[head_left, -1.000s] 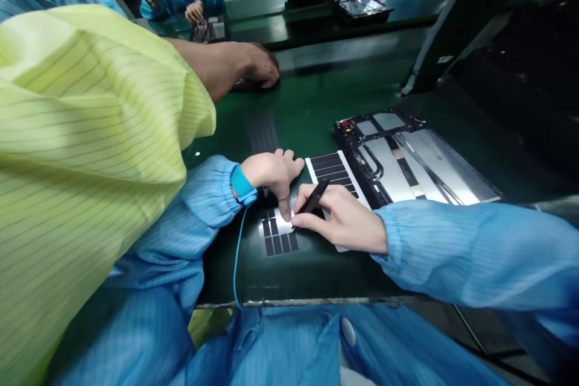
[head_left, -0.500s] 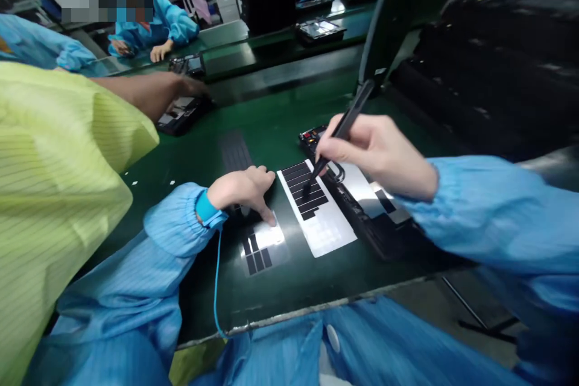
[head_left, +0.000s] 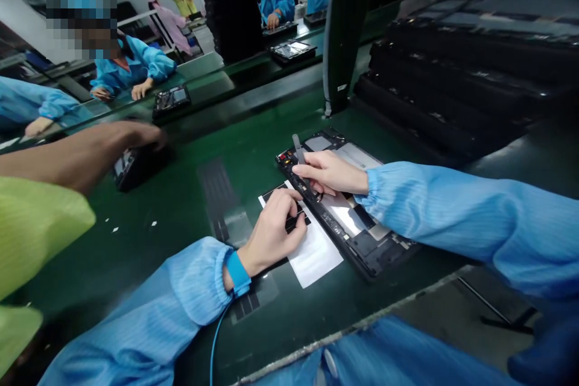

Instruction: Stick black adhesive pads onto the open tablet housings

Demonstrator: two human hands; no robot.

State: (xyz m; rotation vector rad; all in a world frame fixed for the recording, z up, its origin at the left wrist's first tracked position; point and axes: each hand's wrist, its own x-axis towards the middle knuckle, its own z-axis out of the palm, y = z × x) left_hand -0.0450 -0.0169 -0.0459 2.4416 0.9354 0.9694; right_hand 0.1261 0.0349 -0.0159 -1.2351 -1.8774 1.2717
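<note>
My right hand (head_left: pixel 335 172) grips a pair of dark tweezers (head_left: pixel 297 146), their upper end sticking up past my fingers. It is over the left edge of an opened tablet-like device (head_left: pixel 380 247) with bare inner parts; the tweezer tips are hidden. My left hand (head_left: pixel 274 230), with a blue wrist strap (head_left: pixel 238 272), is over a white sheet (head_left: pixel 312 262) bearing black adhesive strips. Its fingers are bent, with a gap between thumb and forefinger where strips show. Clear film with dark strips (head_left: pixel 246 306) lies partly under my left wrist.
Another strip sheet (head_left: pixel 216 193) lies beyond my left hand. At left, a co-worker's bare arm (head_left: pixel 90 151) reaches over a dark device. Black devices are stacked (head_left: pixel 452 84) at right, near a dark upright post (head_left: pixel 344 42). Another device (head_left: pixel 172 99) sits further back.
My left hand has shifted from the clear film onto the strip sheet. My right hand with the tweezers has moved from the strips to the device. The view has also shifted.
</note>
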